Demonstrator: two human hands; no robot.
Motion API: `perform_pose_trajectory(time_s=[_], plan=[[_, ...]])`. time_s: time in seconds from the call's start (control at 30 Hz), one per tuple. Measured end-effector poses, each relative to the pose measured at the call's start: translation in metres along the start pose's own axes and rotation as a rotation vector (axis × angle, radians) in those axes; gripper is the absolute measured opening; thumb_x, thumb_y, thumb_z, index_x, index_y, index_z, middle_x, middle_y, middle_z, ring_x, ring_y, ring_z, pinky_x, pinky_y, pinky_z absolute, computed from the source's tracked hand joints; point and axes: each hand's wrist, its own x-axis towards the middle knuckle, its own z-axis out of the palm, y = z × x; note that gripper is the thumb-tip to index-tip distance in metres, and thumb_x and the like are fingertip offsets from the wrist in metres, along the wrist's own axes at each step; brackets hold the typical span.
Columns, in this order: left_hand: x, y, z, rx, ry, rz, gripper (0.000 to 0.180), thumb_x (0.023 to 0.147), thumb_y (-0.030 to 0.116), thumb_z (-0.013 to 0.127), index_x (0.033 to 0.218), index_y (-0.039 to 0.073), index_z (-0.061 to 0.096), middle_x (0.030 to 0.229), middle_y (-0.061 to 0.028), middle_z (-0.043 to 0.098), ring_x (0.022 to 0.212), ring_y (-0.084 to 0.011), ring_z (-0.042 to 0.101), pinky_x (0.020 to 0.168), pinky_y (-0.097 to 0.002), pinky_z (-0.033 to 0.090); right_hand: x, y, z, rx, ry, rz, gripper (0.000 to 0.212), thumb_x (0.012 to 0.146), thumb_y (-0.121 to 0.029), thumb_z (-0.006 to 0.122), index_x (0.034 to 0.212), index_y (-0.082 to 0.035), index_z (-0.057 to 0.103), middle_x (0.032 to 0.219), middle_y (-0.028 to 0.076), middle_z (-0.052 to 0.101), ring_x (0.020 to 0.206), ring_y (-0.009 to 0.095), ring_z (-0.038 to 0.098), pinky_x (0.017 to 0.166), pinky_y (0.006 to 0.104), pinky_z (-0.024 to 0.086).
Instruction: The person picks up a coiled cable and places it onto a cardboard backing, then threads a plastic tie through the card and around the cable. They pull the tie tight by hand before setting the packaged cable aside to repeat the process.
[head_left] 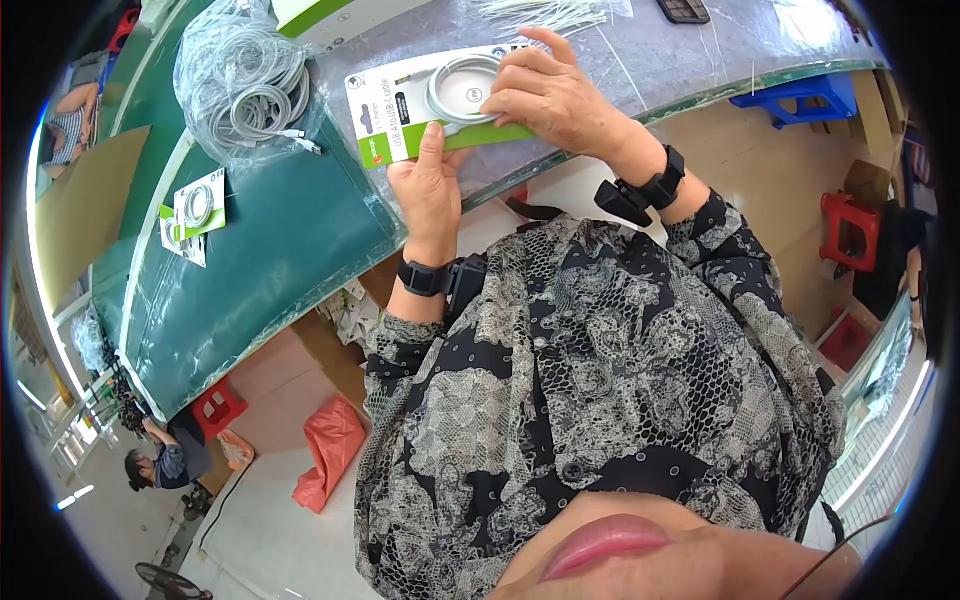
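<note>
Cable card lies L-R lengthwise, hole end L; L hand, R hand gripping.

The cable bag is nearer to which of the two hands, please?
Left. The left hand grips the card by its lower edge, to the lower right of the bag; the right hand is farther right, over the card's coil.

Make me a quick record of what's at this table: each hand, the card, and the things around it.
Left hand: holding the lower edge, thumb on the front
Right hand: fingers at the right side of the coiled cable
Card: white and green, cable on its front
Left of card: clear plastic bag of cables
Farther lower left: packaged cables
Beyond card: thin white strips
</note>
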Motion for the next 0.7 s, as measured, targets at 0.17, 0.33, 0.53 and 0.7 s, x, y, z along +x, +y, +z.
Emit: perform_pose_trajectory(time_s=[0.17,0.33,0.53,0.7], plan=[[0.003,0.002,-0.006,0.034,-0.059,-0.022,0.027,0.092,0.006,0.055,0.117,-0.003,0.051,0.11,-0.0111,0.059,0.096,-0.0219,0.062,0.081,-0.0394,0.057,0.004,0.006,-0.01,-0.006,-0.103,-0.14,0.019,0.075,-0.023,0.066,0.088,-0.013,0.056,0.083,-0.001,0.055,0.094,0.019,0.052,0.101,0.0378,0.032],[0.002,-0.004,-0.006,0.006,-0.07,-0.068,0.027,0.092,0.006,0.055,0.118,-0.001,0.05,0.11,-0.0097,0.059,0.096,-0.0209,0.062,0.081,-0.0384,0.057,0.003,0.007,-0.003,0.06,-0.32,-0.122,0.014,0.082,-0.024,0.059,0.084,-0.014,0.049,0.078,-0.001,0.053,0.088,0.018,0.052,0.093,0.0355,0.035],[0.002,0.001,0.006,-0.026,-0.119,-0.145,0.026,0.092,0.005,0.055,0.117,0.0,0.05,0.111,-0.0092,0.059,0.097,-0.0201,0.062,0.081,-0.0374,0.057,-0.002,-0.001,0.006,-0.012,-0.25,-0.046,0.019,0.081,-0.023,0.062,0.082,-0.011,0.047,0.078,0.001,0.05,0.086,0.02,0.051,0.094,0.0359,0.036],[0.005,-0.004,-0.007,0.051,-0.093,-0.131,0.026,0.091,0.003,0.054,0.117,0.001,0.05,0.112,-0.0096,0.059,0.096,-0.0194,0.062,0.08,-0.0362,0.057,0.004,0.003,-0.004,0.054,-0.206,-0.211,0.018,0.08,-0.024,0.061,0.087,-0.012,0.05,0.08,0.001,0.051,0.091,0.018,0.053,0.101,0.0367,0.035]])
